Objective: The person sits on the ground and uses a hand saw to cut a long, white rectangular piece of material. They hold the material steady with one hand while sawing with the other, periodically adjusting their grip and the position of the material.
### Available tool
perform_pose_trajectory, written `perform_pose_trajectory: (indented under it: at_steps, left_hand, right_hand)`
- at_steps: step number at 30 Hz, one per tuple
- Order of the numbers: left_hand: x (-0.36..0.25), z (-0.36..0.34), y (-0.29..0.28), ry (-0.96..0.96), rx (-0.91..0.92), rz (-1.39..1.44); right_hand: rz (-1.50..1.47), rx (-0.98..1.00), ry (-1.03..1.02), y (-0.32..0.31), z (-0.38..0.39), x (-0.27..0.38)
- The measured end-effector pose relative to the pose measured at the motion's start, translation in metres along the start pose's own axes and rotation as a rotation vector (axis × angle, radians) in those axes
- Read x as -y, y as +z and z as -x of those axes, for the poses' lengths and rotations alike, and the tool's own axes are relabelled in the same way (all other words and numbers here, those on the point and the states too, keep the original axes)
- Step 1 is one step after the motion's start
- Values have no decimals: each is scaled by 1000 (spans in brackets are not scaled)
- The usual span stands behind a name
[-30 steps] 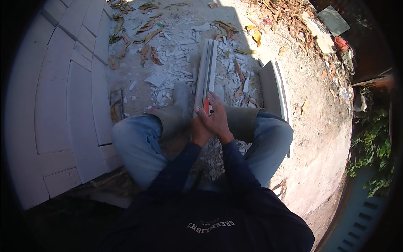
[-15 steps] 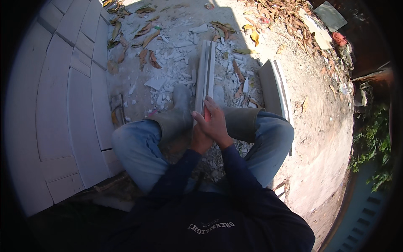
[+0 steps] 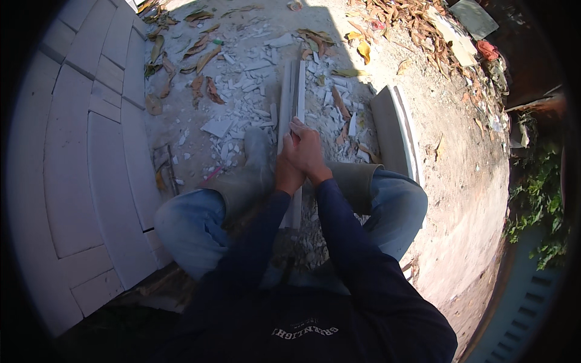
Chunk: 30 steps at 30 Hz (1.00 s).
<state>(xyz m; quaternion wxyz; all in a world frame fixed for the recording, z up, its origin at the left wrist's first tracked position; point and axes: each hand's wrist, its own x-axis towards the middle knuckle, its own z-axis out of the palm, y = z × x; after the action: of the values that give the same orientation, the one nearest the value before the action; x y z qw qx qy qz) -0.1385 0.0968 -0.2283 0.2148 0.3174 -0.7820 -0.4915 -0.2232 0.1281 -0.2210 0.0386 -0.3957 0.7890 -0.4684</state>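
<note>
Between my boots a long, narrow, grey-white piece, which looks like a board or boards set on edge, runs away from me with a dark groove along its top. My left hand is closed over it, low and near me. Wrapped against the left from the right side, my right hand lies slightly farther forward, fingers curled. Whatever the two hands grip between them is hidden by the fingers. The near end of the long piece shows below my wrists.
Large pale panels stand stacked along the left. Another flat slab leans beside my right knee. White broken chips and dry leaves cover the ground ahead. More leaves and litter lie at the far right, near green plants.
Both hands have slid slightly forward along the long piece, and the right fingers have curled in tighter. A reddish patch between the hands no longer shows. More of the piece's near end is visible.
</note>
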Motion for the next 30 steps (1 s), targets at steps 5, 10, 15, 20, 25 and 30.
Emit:
perform_pose_trajectory:
  at_steps: [5, 10, 15, 20, 25, 30]
  left_hand:
    - [14, -87, 12, 142, -43, -127]
    - [11, -90, 14, 130, -35, -136]
    - [23, 24, 12, -87, -79, 261]
    - [-8, -16, 4, 54, -49, 112]
    - [3, -109, 11, 107, -34, -50]
    - [-10, -19, 7, -46, -57, 48]
  right_hand:
    - [5, 12, -8, 4, -86, -16]
    - [90, 118, 33, -3, -88, -12]
    - [60, 156, 60, -20, 19, 39]
    - [15, 35, 72, -7, -22, 3]
    - [89, 113, 98, -4, -117, -7]
    - [110, 174, 45, -27, -37, 28]
